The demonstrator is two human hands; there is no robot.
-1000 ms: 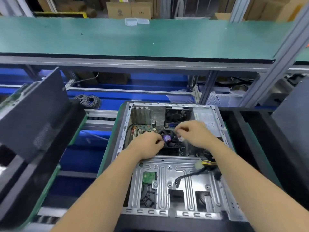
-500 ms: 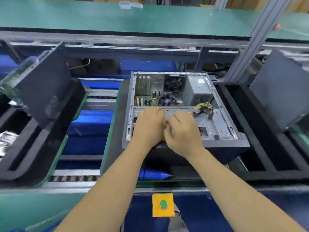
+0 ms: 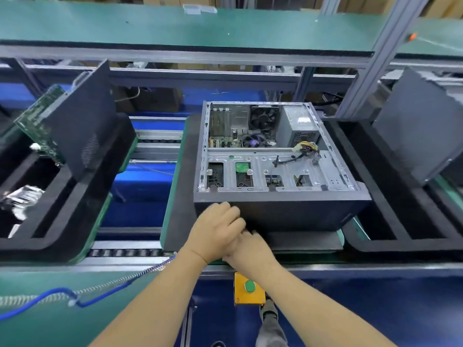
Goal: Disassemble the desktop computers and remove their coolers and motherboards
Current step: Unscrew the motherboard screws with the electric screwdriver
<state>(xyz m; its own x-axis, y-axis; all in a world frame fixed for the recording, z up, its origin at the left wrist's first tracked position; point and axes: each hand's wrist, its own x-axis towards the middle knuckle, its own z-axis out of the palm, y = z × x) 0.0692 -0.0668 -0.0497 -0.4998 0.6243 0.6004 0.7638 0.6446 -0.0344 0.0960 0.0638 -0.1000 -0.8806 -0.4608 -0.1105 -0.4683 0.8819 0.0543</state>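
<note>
Both our hands have pulled back out of the open grey steel desktop computer case (image 3: 270,156) on its black foam pallet (image 3: 180,196), left hand (image 3: 216,231) and right hand (image 3: 250,249) now overlapping, fingers loosely curled on nothing we can see, at its near wall; heavy, rigid, sharp-edged, best gripped by frame rails.

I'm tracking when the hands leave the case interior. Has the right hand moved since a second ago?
Yes. The right hand has come out of the open computer case, back toward the person, and now sits below the case's front edge beside the left hand.
</note>
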